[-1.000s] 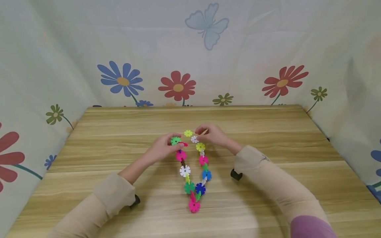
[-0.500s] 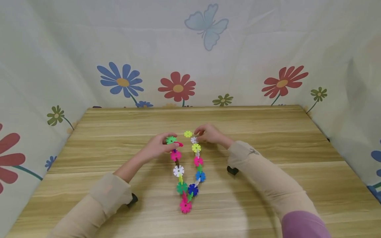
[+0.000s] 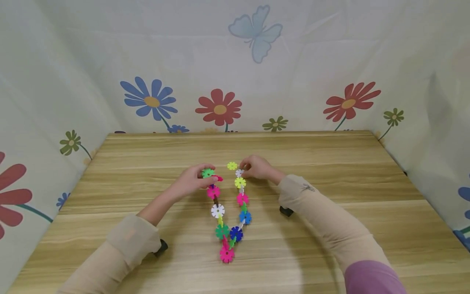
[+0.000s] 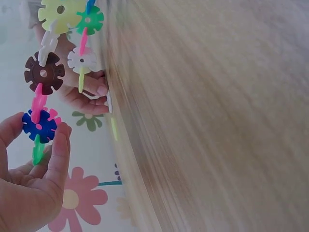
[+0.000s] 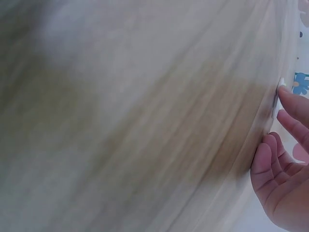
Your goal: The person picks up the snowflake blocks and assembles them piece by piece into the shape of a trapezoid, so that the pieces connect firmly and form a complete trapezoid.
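Observation:
A chain of interlocking snowflake discs [image 3: 218, 211] forms a narrow U on the table, with pink discs at its near bend. My left hand [image 3: 187, 181] pinches its left end, where green [image 3: 208, 173] and pink discs show. In the left wrist view, thumb and fingers grip a dark blue disc [image 4: 39, 126] with a green one [image 4: 37, 151] slotted below it. My right hand [image 3: 257, 166] has its thumb and finger on the edge of a loose white disc [image 3: 239, 173] lying flat. The chain's right end, a yellow disc [image 3: 240, 182], lies just nearer than that white disc.
Another loose yellow disc [image 3: 232, 165] lies on the wooden table [image 3: 330, 183], between the hands and slightly beyond them. A flower-printed cloth [image 3: 293, 69] hangs behind and along both sides. A dark wrist device [image 3: 160, 248] shows under the left sleeve, another [image 3: 286, 211] under the right.
My left hand has moved left, and the chain has slid left with it. My right hand has shifted slightly left, its fingers closing in at the white disc, which stays in place.

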The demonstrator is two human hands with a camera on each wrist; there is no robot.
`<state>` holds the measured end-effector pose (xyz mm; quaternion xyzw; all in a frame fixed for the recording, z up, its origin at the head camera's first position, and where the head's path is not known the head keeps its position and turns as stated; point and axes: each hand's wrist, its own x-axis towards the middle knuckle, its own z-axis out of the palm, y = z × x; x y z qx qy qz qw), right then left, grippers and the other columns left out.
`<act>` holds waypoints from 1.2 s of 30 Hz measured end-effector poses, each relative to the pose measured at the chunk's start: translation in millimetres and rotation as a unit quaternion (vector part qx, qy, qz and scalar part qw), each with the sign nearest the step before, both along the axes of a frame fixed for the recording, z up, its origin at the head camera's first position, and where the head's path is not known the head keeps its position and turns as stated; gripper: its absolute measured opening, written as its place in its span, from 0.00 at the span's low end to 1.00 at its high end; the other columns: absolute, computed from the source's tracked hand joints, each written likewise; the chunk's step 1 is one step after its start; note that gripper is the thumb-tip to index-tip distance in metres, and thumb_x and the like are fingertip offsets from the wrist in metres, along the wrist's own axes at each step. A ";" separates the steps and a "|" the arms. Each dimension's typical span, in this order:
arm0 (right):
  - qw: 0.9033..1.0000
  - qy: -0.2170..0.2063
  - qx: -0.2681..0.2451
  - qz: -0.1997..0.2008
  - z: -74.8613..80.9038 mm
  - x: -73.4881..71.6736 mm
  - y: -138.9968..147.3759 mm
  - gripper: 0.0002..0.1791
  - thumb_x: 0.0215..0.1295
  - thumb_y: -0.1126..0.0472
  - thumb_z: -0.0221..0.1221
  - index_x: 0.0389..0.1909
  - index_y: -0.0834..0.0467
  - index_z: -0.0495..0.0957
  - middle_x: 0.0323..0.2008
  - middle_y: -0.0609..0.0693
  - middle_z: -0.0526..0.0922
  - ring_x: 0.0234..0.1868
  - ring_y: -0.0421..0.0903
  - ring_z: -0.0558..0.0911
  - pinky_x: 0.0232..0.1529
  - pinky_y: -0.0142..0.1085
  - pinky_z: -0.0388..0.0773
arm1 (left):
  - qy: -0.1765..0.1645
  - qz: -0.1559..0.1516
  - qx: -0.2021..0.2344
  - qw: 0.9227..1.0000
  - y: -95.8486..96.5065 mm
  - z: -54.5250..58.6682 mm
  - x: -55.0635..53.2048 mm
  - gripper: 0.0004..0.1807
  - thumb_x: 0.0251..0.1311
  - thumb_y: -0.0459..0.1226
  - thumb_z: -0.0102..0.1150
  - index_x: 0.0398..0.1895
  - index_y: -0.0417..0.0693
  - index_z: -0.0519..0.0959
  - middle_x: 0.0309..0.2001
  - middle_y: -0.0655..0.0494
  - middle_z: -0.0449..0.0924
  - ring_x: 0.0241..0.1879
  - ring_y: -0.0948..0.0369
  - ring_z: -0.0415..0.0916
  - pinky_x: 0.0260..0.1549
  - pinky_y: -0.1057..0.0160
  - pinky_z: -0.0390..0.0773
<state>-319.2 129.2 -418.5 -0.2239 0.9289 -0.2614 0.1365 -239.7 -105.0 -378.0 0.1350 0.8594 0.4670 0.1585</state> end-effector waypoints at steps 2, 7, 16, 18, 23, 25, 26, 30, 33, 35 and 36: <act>1.000 -0.002 0.001 -0.001 0.5 0.6 -0.6 0.14 0.51 0.60 0.63 0.40 0.58 0.78 0.40 0.53 0.79 0.42 0.47 0.75 0.46 0.38 0.72 | 0.002 0.000 -0.003 1.000 -0.5 0.5 0.2 0.28 0.54 0.49 0.55 0.56 0.47 0.66 0.31 0.51 0.77 0.32 0.61 0.76 0.40 0.54 0.77; 1.000 -0.002 0.001 -0.007 1.7 2.7 -0.2 0.12 0.49 0.62 0.64 0.36 0.59 0.76 0.35 0.53 0.77 0.37 0.45 0.74 0.40 0.35 0.71 | 0.002 0.002 -0.004 1.000 -1.9 1.2 1.0 0.27 0.55 0.48 0.55 0.56 0.46 0.66 0.30 0.51 0.76 0.31 0.61 0.76 0.40 0.53 0.76; 0.999 -0.013 -0.028 -0.036 0.6 3.2 8.4 0.13 0.46 0.67 0.63 0.31 0.61 0.70 0.27 0.53 0.72 0.29 0.46 0.70 0.29 0.35 0.69 | 0.002 0.004 0.005 1.000 -3.4 -1.6 0.0 0.28 0.54 0.48 0.56 0.56 0.46 0.66 0.30 0.51 0.77 0.31 0.62 0.77 0.40 0.53 0.77; 0.998 -0.005 -0.054 -0.026 -1.9 2.7 13.0 0.13 0.44 0.68 0.63 0.29 0.59 0.69 0.24 0.51 0.71 0.26 0.45 0.70 0.26 0.34 0.68 | 0.003 0.007 0.007 1.000 -3.2 -2.6 -0.3 0.28 0.54 0.49 0.56 0.56 0.46 0.66 0.30 0.51 0.77 0.31 0.62 0.77 0.40 0.54 0.77; 0.995 -0.017 -0.098 -0.027 -2.0 6.3 19.9 0.11 0.45 0.71 0.61 0.28 0.61 0.69 0.22 0.50 0.69 0.21 0.42 0.71 0.22 0.31 0.71 | 0.002 0.014 0.016 1.000 -2.4 -4.6 -0.2 0.28 0.53 0.48 0.57 0.56 0.46 0.67 0.31 0.50 0.77 0.31 0.62 0.76 0.40 0.53 0.77; 0.993 -0.030 -0.104 -0.043 1.1 9.6 20.0 0.10 0.47 0.73 0.59 0.30 0.62 0.69 0.22 0.51 0.70 0.21 0.43 0.73 0.22 0.31 0.72 | 0.000 0.014 0.022 1.000 -1.9 -5.0 0.4 0.28 0.54 0.47 0.57 0.56 0.46 0.66 0.33 0.49 0.78 0.32 0.61 0.76 0.41 0.53 0.77; 0.992 -0.029 -0.115 -0.045 2.1 11.1 20.4 0.10 0.47 0.74 0.59 0.30 0.63 0.69 0.22 0.51 0.70 0.20 0.42 0.73 0.22 0.30 0.72 | -0.001 0.015 0.024 1.000 -1.6 -5.2 0.7 0.28 0.54 0.47 0.57 0.57 0.46 0.66 0.34 0.49 0.78 0.32 0.61 0.76 0.41 0.53 0.76; 0.987 -0.017 -0.149 -0.056 8.3 16.1 19.9 0.10 0.47 0.75 0.56 0.31 0.64 0.69 0.22 0.51 0.71 0.23 0.41 0.70 0.24 0.28 0.69 | -0.001 0.019 0.030 0.999 0.0 -5.3 1.9 0.27 0.54 0.46 0.57 0.57 0.46 0.66 0.35 0.48 0.79 0.32 0.61 0.76 0.41 0.54 0.77; 0.981 -0.012 -0.180 -0.066 13.6 18.2 18.1 0.10 0.48 0.74 0.56 0.32 0.64 0.69 0.24 0.51 0.71 0.25 0.41 0.70 0.25 0.28 0.71 | 0.000 0.024 0.041 0.999 1.7 -5.2 2.4 0.28 0.54 0.46 0.57 0.56 0.45 0.67 0.34 0.48 0.78 0.31 0.61 0.76 0.40 0.54 0.77; 0.976 -0.017 -0.204 -0.071 17.5 19.6 16.7 0.09 0.50 0.74 0.56 0.33 0.65 0.69 0.25 0.52 0.71 0.26 0.42 0.71 0.27 0.30 0.74 | 0.003 0.026 0.044 0.999 2.5 -5.1 2.6 0.28 0.54 0.47 0.57 0.56 0.45 0.67 0.33 0.49 0.78 0.30 0.61 0.76 0.39 0.54 0.77; 0.974 -0.021 -0.215 -0.072 19.2 20.5 16.1 0.09 0.51 0.74 0.56 0.33 0.65 0.69 0.26 0.53 0.71 0.26 0.43 0.72 0.27 0.31 0.76 | 0.004 0.027 0.047 0.999 2.8 -5.1 2.7 0.28 0.54 0.47 0.57 0.56 0.45 0.67 0.33 0.49 0.78 0.29 0.61 0.76 0.39 0.54 0.77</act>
